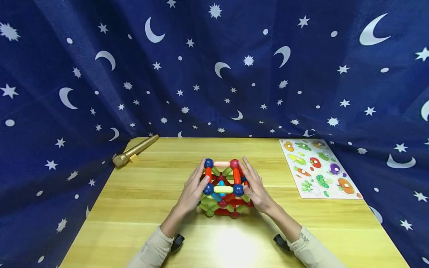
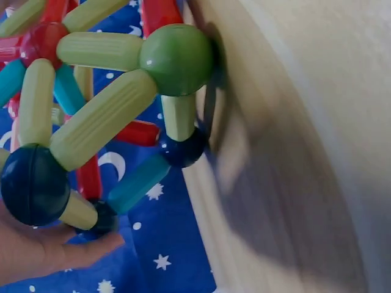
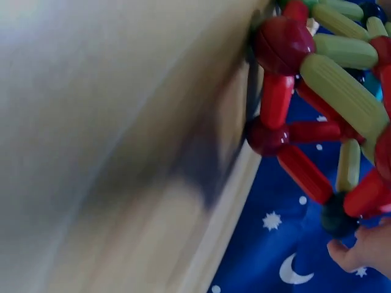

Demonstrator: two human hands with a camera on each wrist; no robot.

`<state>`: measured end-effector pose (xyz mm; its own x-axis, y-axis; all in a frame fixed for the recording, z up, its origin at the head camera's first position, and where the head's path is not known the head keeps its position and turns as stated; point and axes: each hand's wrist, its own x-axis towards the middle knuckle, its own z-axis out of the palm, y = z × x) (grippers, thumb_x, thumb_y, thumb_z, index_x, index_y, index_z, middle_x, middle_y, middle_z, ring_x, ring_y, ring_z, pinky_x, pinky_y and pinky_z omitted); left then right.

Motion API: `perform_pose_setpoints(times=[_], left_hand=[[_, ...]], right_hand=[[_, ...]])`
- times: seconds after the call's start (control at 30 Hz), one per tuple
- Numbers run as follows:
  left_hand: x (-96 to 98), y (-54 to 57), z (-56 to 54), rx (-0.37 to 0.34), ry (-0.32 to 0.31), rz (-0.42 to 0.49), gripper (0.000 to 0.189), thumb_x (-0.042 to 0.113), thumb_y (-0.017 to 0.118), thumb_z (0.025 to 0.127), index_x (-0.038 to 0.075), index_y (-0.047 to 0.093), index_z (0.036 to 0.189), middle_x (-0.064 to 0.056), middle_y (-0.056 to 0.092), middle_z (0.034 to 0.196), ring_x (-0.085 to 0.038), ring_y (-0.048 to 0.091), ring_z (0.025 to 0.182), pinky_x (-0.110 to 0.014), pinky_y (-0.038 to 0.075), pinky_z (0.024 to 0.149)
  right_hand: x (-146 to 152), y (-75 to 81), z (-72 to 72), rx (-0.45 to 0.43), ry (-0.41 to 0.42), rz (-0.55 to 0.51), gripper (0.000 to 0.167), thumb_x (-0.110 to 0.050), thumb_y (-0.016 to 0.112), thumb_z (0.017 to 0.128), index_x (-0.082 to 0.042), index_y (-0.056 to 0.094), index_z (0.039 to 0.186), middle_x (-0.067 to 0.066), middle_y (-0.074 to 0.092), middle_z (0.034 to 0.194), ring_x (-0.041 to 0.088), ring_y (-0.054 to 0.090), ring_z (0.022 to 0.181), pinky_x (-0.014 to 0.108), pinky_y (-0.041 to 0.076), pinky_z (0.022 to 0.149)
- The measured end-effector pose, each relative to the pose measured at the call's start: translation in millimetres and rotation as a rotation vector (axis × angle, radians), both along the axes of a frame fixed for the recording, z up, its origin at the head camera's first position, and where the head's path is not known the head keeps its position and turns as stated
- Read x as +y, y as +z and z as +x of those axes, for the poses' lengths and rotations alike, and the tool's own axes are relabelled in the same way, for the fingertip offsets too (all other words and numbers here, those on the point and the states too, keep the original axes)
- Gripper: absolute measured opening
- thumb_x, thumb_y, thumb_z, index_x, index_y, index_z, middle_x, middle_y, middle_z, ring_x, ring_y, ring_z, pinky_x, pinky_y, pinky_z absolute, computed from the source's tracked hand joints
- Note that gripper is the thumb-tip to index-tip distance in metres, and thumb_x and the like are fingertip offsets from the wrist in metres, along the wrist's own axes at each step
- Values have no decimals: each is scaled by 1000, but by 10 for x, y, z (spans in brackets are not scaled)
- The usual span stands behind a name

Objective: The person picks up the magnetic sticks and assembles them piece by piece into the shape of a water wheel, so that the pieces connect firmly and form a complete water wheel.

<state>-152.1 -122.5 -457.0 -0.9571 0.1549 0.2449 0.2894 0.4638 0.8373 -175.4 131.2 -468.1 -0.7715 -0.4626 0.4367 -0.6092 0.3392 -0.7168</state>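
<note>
A magnetic stick-and-ball structure (image 1: 223,189) of coloured rods joined by balls stands in the middle of the head view, between both hands. My left hand (image 1: 192,190) lies along its left side with fingers extended, the thumb by the front blue ball (image 1: 208,189). On the opposite side, my right hand (image 1: 259,190) rests with fingers stretched forward, its thumb near the other front blue ball (image 1: 238,190). In the left wrist view a green ball (image 2: 177,60) sits low, close to the tabletop. The right wrist view shows red balls and red rods (image 3: 278,101) on its side.
A gold toy microphone (image 1: 135,150) lies at the table's back left with a small orange piece (image 1: 133,158) against it. On the right is a white vegetable puzzle board (image 1: 311,195). A blue star-and-moon cloth (image 1: 201,37) surrounds the wooden table (image 1: 134,216).
</note>
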Motion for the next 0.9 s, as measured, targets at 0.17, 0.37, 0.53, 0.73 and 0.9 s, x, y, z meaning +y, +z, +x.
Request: perform_pose_setpoints(times=[0.17,0.37,0.53,0.73,0.9], left_hand=[[22,-72,18,18,2,57,63,37,35,102,18,13,157,-1,14,164,-31,17,151,-63,15,117],[49,-72,25,63,-4,87,60,36,32,102,18,15,157,-3,15,164,-33,16,151,-62,12,118],[32,-57,3,45,-9,71,60,40,27,103,18,13,157,-2,13,164,-34,14,151,-62,12,118],[-145,-193,5,-60,40,111,58,45,20,104,21,16,157,-3,10,165,-30,8,152,-62,5,118],[-202,-401,65,-203,67,235,56,45,22,104,24,23,156,-7,7,165,-34,4,152,-69,2,114]], right_hand=[[-95,-81,29,-59,40,-29,68,-55,13,102,-14,16,157,17,11,163,49,15,145,77,8,103],[-159,-99,17,-3,-11,-60,68,-53,12,102,-12,19,156,18,18,162,45,21,145,73,11,105],[-164,-91,4,5,-13,-74,68,-54,13,102,-12,20,156,18,18,162,46,20,145,73,12,104],[-118,-182,104,-142,-37,-223,59,-33,22,102,-9,16,156,16,11,164,44,9,149,77,1,106],[-140,-307,195,-213,-41,-222,58,-23,26,100,-10,18,156,15,10,164,45,7,148,79,2,104]])
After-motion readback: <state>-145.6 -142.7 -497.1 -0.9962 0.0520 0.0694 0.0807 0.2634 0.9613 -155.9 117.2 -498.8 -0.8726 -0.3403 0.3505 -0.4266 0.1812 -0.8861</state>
